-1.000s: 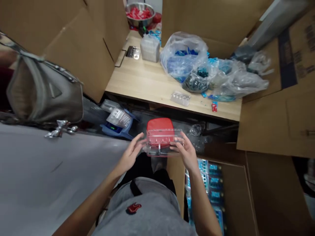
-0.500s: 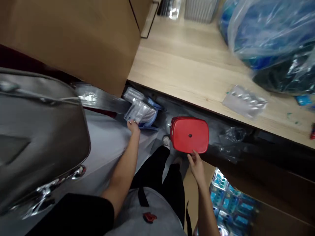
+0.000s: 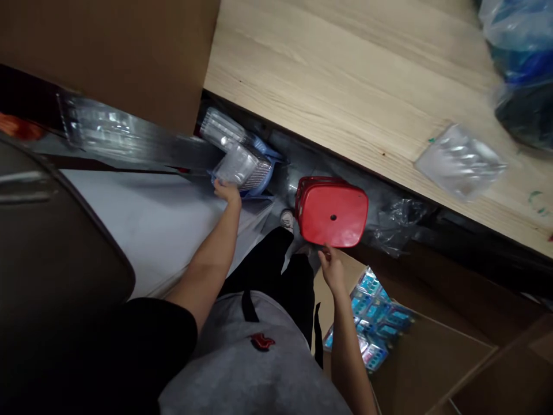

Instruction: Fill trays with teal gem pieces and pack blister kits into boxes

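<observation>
My left hand (image 3: 227, 191) closes its fingers on the near edge of a clear plastic blister shell (image 3: 237, 164). That shell lies over a blue plastic basket (image 3: 261, 183), where more stacked clear shells (image 3: 222, 128) sit behind it. My right hand (image 3: 332, 268) is at the near edge of a red plastic stool (image 3: 334, 214), thumb and fingers apart and holding nothing. Its fingertips are close to the stool's rim; whether they touch it I cannot tell.
A wooden table (image 3: 345, 86) bears a clear blister piece (image 3: 462, 161) and plastic bags (image 3: 521, 63). An open cardboard box (image 3: 436, 351) with several blue packaged items (image 3: 375, 317) stands at right. At left are a grey chair (image 3: 52, 242) and a large carton (image 3: 108, 52).
The view has shifted, so the tabletop fills more of it. My left hand stays at the clear shell and my right hand stays near the red stool's edge.
</observation>
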The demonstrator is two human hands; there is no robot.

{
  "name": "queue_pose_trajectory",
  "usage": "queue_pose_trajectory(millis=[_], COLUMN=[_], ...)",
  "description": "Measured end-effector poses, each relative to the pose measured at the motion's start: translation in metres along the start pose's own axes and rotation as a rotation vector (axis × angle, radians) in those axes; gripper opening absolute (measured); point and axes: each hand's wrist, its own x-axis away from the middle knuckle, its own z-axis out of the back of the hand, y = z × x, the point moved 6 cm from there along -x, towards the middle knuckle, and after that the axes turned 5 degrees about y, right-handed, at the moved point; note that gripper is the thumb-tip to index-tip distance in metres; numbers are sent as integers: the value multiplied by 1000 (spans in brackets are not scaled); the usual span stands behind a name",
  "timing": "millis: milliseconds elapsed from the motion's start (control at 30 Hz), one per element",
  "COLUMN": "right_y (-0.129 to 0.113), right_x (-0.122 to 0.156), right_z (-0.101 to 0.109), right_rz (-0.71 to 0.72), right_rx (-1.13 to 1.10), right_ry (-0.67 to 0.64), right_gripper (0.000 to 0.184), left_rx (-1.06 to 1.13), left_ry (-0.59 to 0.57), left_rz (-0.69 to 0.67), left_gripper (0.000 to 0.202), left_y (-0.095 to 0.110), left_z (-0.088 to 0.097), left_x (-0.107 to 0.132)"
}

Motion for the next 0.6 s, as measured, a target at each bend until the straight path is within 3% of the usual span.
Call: queue_pose_trajectory(millis=[100, 267, 400, 600], right_y=[-5, 3, 18, 34], right_x=[-1, 6, 13, 8], right_z=[-5, -5, -1, 3], right_rz=[8, -4, -37, -41], right_rx=[-4, -10, -5, -23], right_ry=[-8, -2, 24, 32], right_gripper=[59, 61, 61, 46], left_rx=[-35, -69, -74, -48], left_ry=[88, 125, 121, 84], left_rz=[46, 121, 92, -16], left_gripper=[39, 37, 37, 41], left_y=[1, 2, 2, 6], left_z=[-1, -6, -2, 1], left_x=[1, -3, 1, 26])
